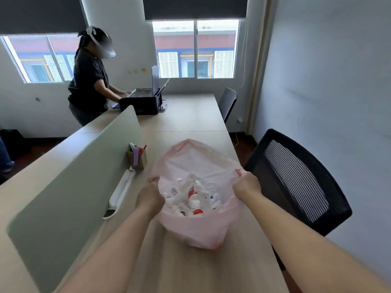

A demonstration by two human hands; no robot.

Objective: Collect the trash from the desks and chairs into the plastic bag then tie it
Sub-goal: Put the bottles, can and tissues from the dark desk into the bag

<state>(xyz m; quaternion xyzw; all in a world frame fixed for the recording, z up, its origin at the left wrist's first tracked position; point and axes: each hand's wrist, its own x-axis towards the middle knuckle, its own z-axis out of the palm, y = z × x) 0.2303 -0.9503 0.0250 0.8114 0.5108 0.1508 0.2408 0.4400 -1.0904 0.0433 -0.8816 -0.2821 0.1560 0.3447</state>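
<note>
Left hand [150,194] and right hand [246,182] each pinch the rim of the pink plastic bag [196,227], holding its mouth spread between them on the desk [190,115], with white-and-red trash [193,196] heaped inside below both grips and a black chair [300,182] beyond the right grip.

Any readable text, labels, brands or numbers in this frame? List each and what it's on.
None legible.
White bottle label in the pink bag: dark print, too blurred to read.
Red bottle label: blurred, unreadable.
Printer: no text visible.
</note>
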